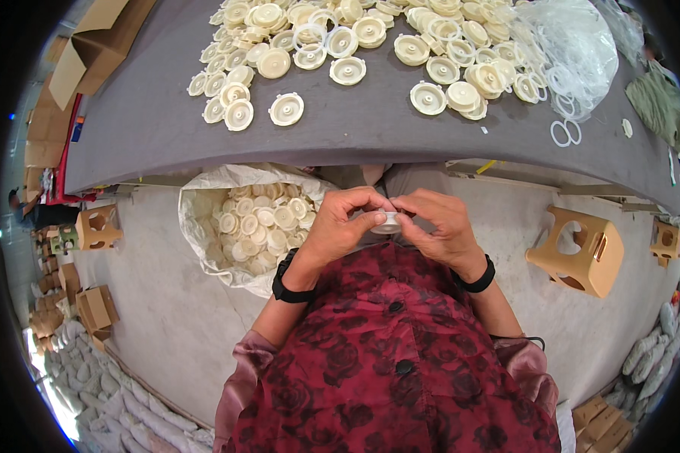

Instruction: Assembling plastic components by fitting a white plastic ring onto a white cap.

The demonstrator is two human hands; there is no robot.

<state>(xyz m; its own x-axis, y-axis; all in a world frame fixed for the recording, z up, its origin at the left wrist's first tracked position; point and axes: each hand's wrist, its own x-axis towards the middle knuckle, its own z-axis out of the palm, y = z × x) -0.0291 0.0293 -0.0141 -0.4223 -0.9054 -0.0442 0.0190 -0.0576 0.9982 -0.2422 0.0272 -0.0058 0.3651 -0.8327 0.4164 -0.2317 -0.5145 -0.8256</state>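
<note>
A round cream plastic cap (387, 224) is held up between both hands in front of my body, off the table. My left hand (344, 225) pinches its left side with thumb and fingers. On the opposite side, my right hand (440, 228) closes on the rim the same way. The fingers cover part of the cap, and I cannot make out whether a ring is on it. Many similar loose caps (286, 109) lie on the grey-covered table (159, 121) beyond my hands. Thin white rings (566, 134) lie at the table's right, some among the caps.
A white woven sack (198, 226) full of cream caps stands on the floor left of my hands. A clear plastic bag (574, 45) with rings rests on the table's right. Tan plastic stools (593, 253) stand at right and left. Cardboard boxes (97, 309) are along the left.
</note>
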